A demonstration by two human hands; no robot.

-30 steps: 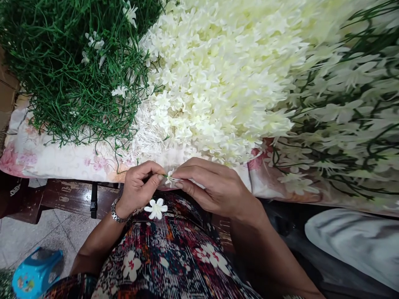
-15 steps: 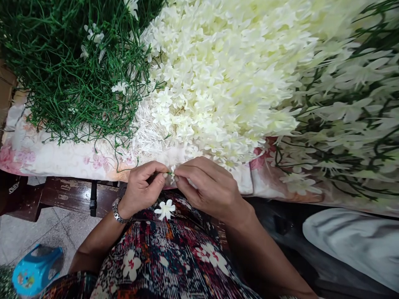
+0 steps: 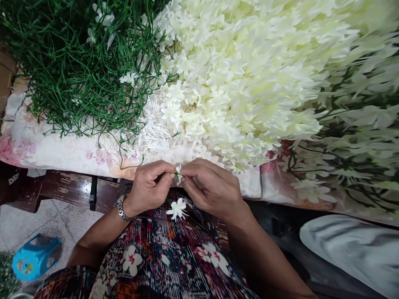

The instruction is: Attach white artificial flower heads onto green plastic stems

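Observation:
My left hand (image 3: 152,185), wearing a metal watch (image 3: 121,207), is closed in a pinch on a thin green plastic stem, mostly hidden by the fingers. Close against it, my right hand (image 3: 215,189) pinches a small white artificial flower (image 3: 178,169) at the stem's tip. The fingertips of both hands nearly touch. Just below them, in front of the patterned clothing, is a fuller white flower (image 3: 177,209); whether it joins the held stem is hidden.
Green plastic stems (image 3: 90,74) are heaped at the left on a floral cloth (image 3: 62,151). Beside them lie white stamen-like strands (image 3: 157,128) and a large pile of white flowers (image 3: 237,83). A blue stool (image 3: 34,257) stands on the floor; a person's pale-clothed leg (image 3: 349,245) is at right.
Both hands have shifted slightly right in view, still pinching together. The flower below them has moved right too and turned a little. The table's contents have also shifted right in view.

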